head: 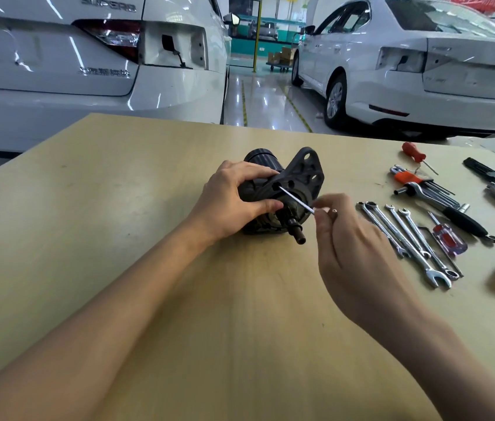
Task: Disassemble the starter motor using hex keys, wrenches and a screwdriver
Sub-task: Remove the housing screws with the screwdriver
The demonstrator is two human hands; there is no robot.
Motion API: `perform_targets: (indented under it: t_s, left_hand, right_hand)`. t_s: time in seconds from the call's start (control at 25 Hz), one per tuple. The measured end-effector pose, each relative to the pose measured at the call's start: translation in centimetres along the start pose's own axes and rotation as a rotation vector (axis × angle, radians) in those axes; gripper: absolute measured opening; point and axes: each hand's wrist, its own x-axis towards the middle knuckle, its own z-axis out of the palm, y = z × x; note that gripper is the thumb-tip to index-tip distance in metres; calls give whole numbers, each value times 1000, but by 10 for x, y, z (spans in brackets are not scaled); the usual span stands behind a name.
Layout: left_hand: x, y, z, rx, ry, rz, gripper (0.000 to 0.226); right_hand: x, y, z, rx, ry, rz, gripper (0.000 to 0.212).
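Motor (273, 189) lies on its side mid-table (149, 192), nose flange and bare shaft toward the person. Left hand (234, 196) wraps the dark body, thumb and fingers curled round it just behind the flange. Right hand (349, 247) pinches the near end of a thin hex key (296, 200) between thumb and fingertips; the key's far end sits in a hole in the flange. Risks, as I judge them: the key is slim and held only at its tip, so if it is not fully seated it may cam out and round the socket, or flex and spring loose. A fingertip pinch gives little torque; a tight screw could make the hand slip toward the shaft. The round body could roll if the left grip eases. Materials: the casing looks like matt dark cast metal, the flange roughly triangular with round holes, the rear a smooth black cylinder. The key is bright steel, straight and smooth. The tabletop is pale wood-grain laminate, slick-looking. To the right lie chrome wrenches (404, 238), well apart from the motor, and beyond them a red-handled screwdriver (413, 151).
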Motion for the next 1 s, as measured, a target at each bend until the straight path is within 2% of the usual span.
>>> perform_targets:
  t_s: [0.16, 0.44, 0.52, 0.64, 0.76, 0.92, 1.0]
  left_hand:
    - [-3, 3, 2, 6, 27, -14, 50]
    - [-4, 6, 2, 2, 25, -28, 50]
    - [-5, 8, 1, 3, 23, -29, 49]
    - [-4, 9, 2, 7, 34, -38, 50]
    - [-4, 10, 2, 19, 29, -47, 50]
    - [-3, 9, 3, 0, 36, -71, 50]
    - [-3, 9, 3, 4, 40, -76, 51]
  right_hand:
    - [3, 4, 7, 140, 58, 14, 21]
    - [30, 2, 12, 176, 50, 136, 11]
    - [38, 0, 11, 109, 32, 150, 15]
    - [40, -2, 10, 33, 2, 84, 28]
    - [41, -4, 7, -66, -31, 27, 33]
    - [45, -10, 4, -246, -113, -45, 30]
    - [43, -13, 3, -412, -164, -93, 23]
